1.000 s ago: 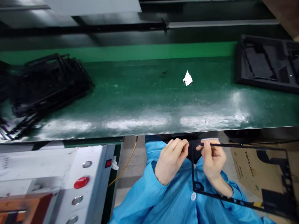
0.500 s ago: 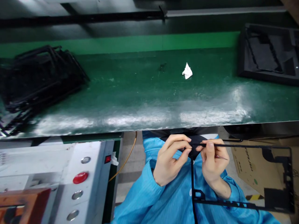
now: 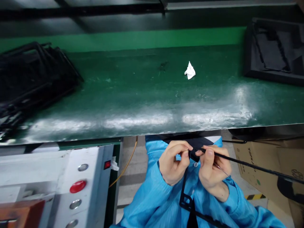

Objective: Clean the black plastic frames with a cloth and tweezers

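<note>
A thin black rectangular frame (image 3: 247, 164) is held up in front of my blue sleeves, below the bench edge. My left hand (image 3: 174, 161) pinches its near-left corner between thumb and fingers. Close beside it, my right hand (image 3: 213, 167) is closed around the frame's upper bar, thumb on top. A thin, pointed sliver (image 3: 219, 168) sticks out from the right hand; its kind cannot be made out. The frame slants down to the right, and its far end runs out of view.
On the green bench (image 3: 133, 95) lie a pile of black frames (image 3: 30, 76) at left, a crumpled white tissue (image 3: 190, 71), and a black tray (image 3: 273, 74) at right. A machine panel with a red button (image 3: 78, 186) stands lower left. A cardboard box (image 3: 256, 171) is lower right.
The black frame has tilted, its right end swinging down and toward the right edge. Both hands stay on it, having shifted slightly. The camera view has moved a little.
</note>
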`<act>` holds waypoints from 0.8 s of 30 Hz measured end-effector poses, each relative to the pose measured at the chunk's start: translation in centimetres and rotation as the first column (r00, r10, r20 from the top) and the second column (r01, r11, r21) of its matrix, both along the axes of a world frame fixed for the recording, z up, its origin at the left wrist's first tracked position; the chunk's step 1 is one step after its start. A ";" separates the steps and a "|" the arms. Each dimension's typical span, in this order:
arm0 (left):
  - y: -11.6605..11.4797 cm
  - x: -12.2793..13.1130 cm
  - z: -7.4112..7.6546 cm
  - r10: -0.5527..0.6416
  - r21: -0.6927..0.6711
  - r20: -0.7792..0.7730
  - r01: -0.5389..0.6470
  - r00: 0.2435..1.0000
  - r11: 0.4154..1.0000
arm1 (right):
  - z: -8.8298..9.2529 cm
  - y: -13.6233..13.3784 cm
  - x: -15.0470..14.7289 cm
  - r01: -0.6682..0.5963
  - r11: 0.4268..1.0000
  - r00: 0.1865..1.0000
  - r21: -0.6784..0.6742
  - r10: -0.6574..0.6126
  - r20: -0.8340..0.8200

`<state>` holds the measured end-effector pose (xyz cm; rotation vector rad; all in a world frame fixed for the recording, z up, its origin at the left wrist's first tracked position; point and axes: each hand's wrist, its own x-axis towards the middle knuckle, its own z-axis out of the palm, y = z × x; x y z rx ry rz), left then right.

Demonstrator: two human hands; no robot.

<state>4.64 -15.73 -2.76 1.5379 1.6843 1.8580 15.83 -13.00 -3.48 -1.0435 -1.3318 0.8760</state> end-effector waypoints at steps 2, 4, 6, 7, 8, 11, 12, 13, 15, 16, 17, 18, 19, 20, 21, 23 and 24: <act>0.2 0.1 0.0 0.001 -0.019 0.030 -0.001 1.000 1.000 | 0.0 0.1 -0.2 0.012 1.000 0.999 0.028 -0.013 0.031; 0.3 0.1 0.1 -0.015 -0.040 0.054 0.017 0.998 0.999 | -0.1 0.2 -0.3 0.027 0.998 0.998 0.054 -0.030 0.056; 0.2 0.0 0.0 -0.035 -0.053 0.074 0.039 0.997 0.998 | -0.5 0.3 -0.2 0.049 0.995 0.996 0.083 -0.055 0.072; 0.1 0.0 -0.1 -0.047 -0.057 0.084 0.052 0.995 0.997 | -0.7 0.3 -0.2 0.059 0.994 0.995 0.095 -0.067 0.079; 0.0 0.0 -0.2 -0.057 -0.062 0.097 0.064 0.994 0.996 | -0.9 0.4 -0.1 0.068 0.993 0.994 0.100 -0.076 0.084; -0.4 0.0 -0.5 -0.090 -0.095 0.151 0.105 0.984 0.990 | -1.4 0.5 0.1 0.072 0.993 0.993 0.090 -0.079 0.087; -0.5 -0.1 -0.4 -0.100 -0.114 0.175 0.121 0.979 0.986 | -1.5 0.6 0.2 0.071 0.994 0.993 0.083 -0.078 0.085; -0.7 -0.2 -0.3 -0.113 -0.136 0.201 0.142 0.973 0.980 | -1.6 0.7 0.2 0.072 0.994 0.994 0.079 -0.078 0.081; -0.9 -0.5 0.1 -0.156 -0.188 0.253 0.207 0.955 0.960 | -1.6 0.9 0.2 0.095 0.993 0.992 0.073 -0.100 0.073; -1.0 -0.7 0.3 -0.187 -0.217 0.276 0.251 0.943 0.943 | -1.6 1.1 0.2 0.115 0.991 0.990 0.069 -0.120 0.069; -1.1 -1.0 0.6 -0.226 -0.245 0.297 0.303 0.928 0.921 | -1.6 1.3 0.2 0.139 0.988 0.988 0.067 -0.143 0.065; -1.2 -1.3 0.9 -0.266 -0.273 0.318 0.357 0.910 0.893 | -1.6 1.5 0.1 0.161 0.985 0.984 0.066 -0.165 0.061; -1.2 -1.7 1.1 -0.296 -0.299 0.341 0.401 0.892 0.866 | -1.6 1.7 0.1 0.180 0.981 0.981 0.067 -0.184 0.057; -1.1 -2.0 1.3 -0.311 -0.321 0.361 0.430 0.879 0.844 | -1.5 1.9 0.1 0.192 0.979 0.979 0.069 -0.196 0.054; -0.9 -2.4 1.6 -0.311 -0.340 0.374 0.441 0.874 0.830 | -1.5 2.1 0.0 0.197 0.978 0.978 0.071 -0.201 0.052; -0.4 -2.9 2.0 -0.277 -0.375 0.352 0.406 0.894 0.834 | -1.4 2.3 0.0 0.195 0.978 0.979 0.074 -0.199 0.053; 0.0 -3.1 2.2 -0.260 -0.387 0.312 0.373 0.914 0.843 | -1.3 2.4 0.0 0.190 0.979 0.979 0.079 -0.195 0.060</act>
